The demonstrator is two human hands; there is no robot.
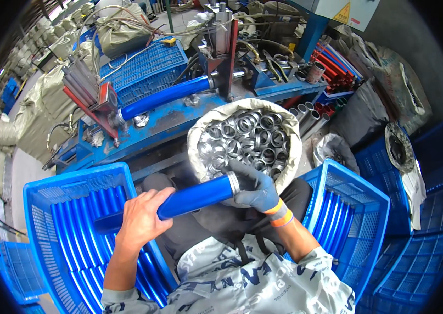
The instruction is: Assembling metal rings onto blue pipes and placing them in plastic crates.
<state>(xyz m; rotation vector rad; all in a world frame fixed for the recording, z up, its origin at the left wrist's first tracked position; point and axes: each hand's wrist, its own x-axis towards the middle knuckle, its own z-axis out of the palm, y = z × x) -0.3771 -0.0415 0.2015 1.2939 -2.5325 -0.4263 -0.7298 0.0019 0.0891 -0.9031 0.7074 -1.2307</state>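
One blue tube (198, 198) is clasped by left fingers (149, 198); gloved right fingers (246, 171) pinch its end ring (234, 183); a ring-filled sack (193, 149) stands beyond them.

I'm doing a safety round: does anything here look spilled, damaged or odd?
One thing stands out: the right hand wears a grey glove while the left hand, gripping the blue tube, is bare, an uneven match for shared work. Loose metal rings sit inside the white sack, and I see no clear damage.
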